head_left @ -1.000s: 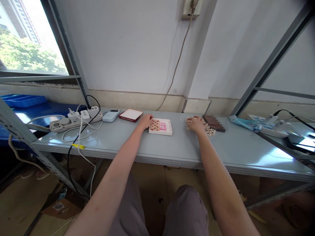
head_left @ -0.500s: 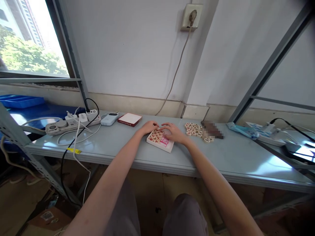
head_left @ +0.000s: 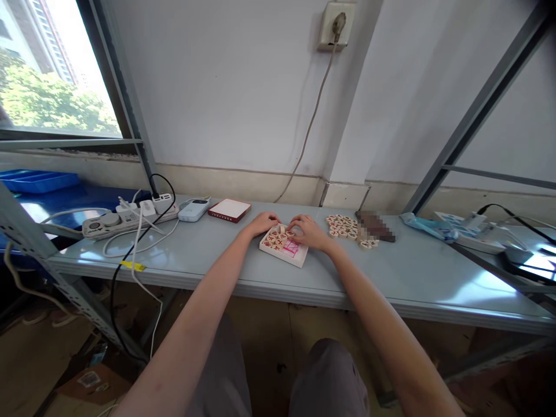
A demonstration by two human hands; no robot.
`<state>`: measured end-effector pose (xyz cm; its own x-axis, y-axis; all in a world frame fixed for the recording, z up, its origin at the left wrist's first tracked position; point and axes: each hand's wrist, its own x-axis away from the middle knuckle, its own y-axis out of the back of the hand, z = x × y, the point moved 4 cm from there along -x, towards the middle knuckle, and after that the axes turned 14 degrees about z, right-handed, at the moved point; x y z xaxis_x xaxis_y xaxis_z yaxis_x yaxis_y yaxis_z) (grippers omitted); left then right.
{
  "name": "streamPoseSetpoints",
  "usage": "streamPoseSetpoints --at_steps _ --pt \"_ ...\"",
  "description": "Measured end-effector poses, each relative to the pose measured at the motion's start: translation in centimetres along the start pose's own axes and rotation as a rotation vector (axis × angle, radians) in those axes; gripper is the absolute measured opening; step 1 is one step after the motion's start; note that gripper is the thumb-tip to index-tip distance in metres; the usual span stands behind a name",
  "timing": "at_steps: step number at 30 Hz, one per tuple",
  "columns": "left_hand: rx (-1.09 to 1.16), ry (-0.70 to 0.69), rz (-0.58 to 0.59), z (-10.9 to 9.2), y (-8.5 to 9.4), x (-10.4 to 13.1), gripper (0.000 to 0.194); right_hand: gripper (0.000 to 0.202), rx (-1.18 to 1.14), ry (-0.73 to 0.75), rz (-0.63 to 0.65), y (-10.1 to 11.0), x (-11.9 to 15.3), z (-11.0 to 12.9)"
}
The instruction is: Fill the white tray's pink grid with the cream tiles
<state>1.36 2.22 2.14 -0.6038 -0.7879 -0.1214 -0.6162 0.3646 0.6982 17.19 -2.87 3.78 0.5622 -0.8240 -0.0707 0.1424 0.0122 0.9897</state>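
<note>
A small white box point(head_left: 290, 258) with pink grid lines lies on the grey shelf top point(head_left: 269, 278), partly filled with round wooden game pieces with red marks point(head_left: 273, 240). My left hand point(head_left: 262, 223) rests on the box's far left corner. My right hand point(head_left: 307, 232) sits over the box's far right part, its fingertips down among the pieces; whether it pinches one is hidden. A loose heap of the same pieces point(head_left: 345, 227) lies to the right of the box.
A dark flat object point(head_left: 376, 227) lies beyond the heap. To the left are a red-edged white box point(head_left: 229, 210), a pale blue device point(head_left: 194, 209) and a power strip point(head_left: 125, 215) with cables. Blue packets and cabled devices point(head_left: 473, 230) lie at right. A wall socket point(head_left: 336, 24) is above.
My right hand left the loose heap and came left onto the white box. The box has turned slightly and holds more pieces. My left hand stayed at the box's corner.
</note>
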Motion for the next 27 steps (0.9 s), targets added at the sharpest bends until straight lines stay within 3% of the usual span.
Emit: streamPoseSetpoints --at_steps 7,10,15,20,27 --pt "0.042 0.005 0.005 -0.4 0.1 0.5 0.027 0.028 -0.197 -0.073 -0.138 1.7 0.7 -1.5" --pt "0.065 0.011 0.015 -0.5 0.0 0.7 0.027 0.030 -0.241 -0.215 -0.252 2.3 1.1 -3.3" --pt "0.092 0.028 0.015 -0.4 0.0 0.7 0.027 0.023 0.013 -0.461 -0.261 1.6 1.6 -5.2" --pt "0.091 0.035 0.036 -0.6 0.0 0.9 0.029 0.025 0.225 -0.492 -0.194 0.5 1.6 -5.2" --pt "0.047 0.048 0.037 -0.9 -0.3 0.9 0.043 0.027 0.305 -0.468 -0.250 0.4 1.7 -5.4"
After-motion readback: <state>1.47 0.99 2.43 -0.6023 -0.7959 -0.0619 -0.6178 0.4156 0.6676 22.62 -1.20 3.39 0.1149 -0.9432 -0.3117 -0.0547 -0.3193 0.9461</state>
